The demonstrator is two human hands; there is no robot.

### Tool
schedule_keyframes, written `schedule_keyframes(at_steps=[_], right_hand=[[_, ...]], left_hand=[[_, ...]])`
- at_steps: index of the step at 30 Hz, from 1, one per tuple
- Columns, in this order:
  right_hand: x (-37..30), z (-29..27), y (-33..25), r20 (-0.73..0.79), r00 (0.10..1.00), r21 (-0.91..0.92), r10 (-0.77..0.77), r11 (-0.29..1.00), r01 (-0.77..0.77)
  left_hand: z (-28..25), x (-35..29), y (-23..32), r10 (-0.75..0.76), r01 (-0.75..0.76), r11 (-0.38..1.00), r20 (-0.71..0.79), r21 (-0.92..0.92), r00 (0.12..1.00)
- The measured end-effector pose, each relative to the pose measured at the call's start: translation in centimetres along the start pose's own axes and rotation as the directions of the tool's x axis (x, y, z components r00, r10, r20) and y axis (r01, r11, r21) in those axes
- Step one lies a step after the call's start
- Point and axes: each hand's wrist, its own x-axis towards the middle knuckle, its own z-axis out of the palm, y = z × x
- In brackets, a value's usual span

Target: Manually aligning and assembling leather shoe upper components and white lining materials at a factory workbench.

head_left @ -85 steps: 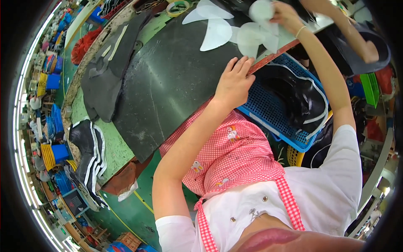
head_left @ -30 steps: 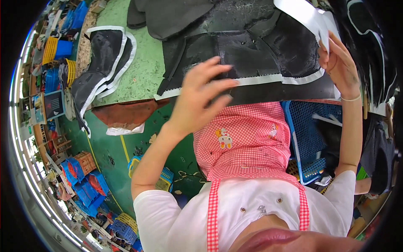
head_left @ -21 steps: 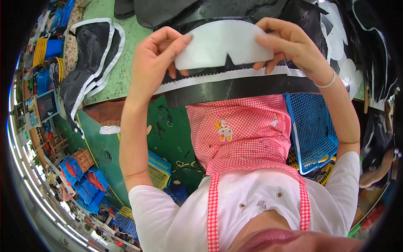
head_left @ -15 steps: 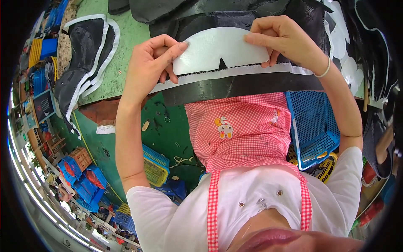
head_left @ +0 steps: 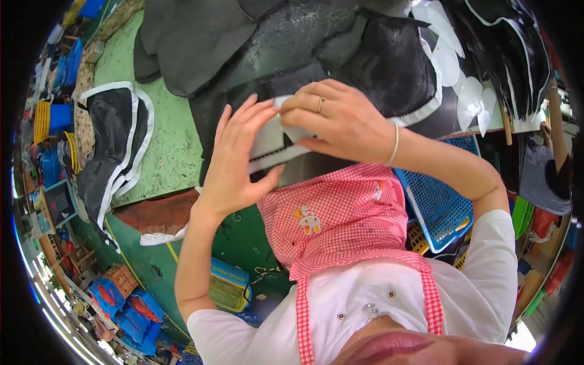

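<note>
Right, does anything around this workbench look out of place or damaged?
At left, white-trimmed black pieces overhang the green tabletop, looking askew; the white strip below looks ragged. The white piece under the right hand is too covered to judge.

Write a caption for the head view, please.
Left hand and right hand over a white piece on white-edged black material.
</note>
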Motion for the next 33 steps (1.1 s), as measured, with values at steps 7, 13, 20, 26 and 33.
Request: schedule_keyframes(at_steps=[7, 13, 20, 26, 33], right_hand=[[1.8, 0.5, -0.1, -0.228, 0.958, 0.073, 0.171, 0.985, -0.159], [1.3, 0.2, 2.0, -0.069, 0.998, -0.005, 0.017, 1.000, -0.017], [-1.7, -1.2, 1.2, 0.164, 0.974, 0.084, -0.157, 0.986, 0.145], [-3.6, -11.8, 4.4, -0.162, 0.915, 0.168, 0.370, 0.924, -0.344], [-12.7, -18.3, 18.4, -0.192, 0.916, -0.044, 0.352, 0.929, -0.367]], left_hand=[[1.8, 2.0, -1.6, -0.128, 0.154, 0.987, -0.328, 0.054, 0.936], [-0.1, 2.1, -2.9, 0.022, -0.007, 0.991, -0.114, 0.133, 0.993], [-2.8, 1.7, -2.3, 0.368, -0.436, 0.851, 0.260, 0.293, 0.893], [-8.7, 4.3, -2.7, 0.228, -0.337, 0.588, 0.249, 0.735, 0.941], [-1.5, 10.0, 4.3, 0.328, -0.351, 0.923, 0.156, 0.158, 0.932]])
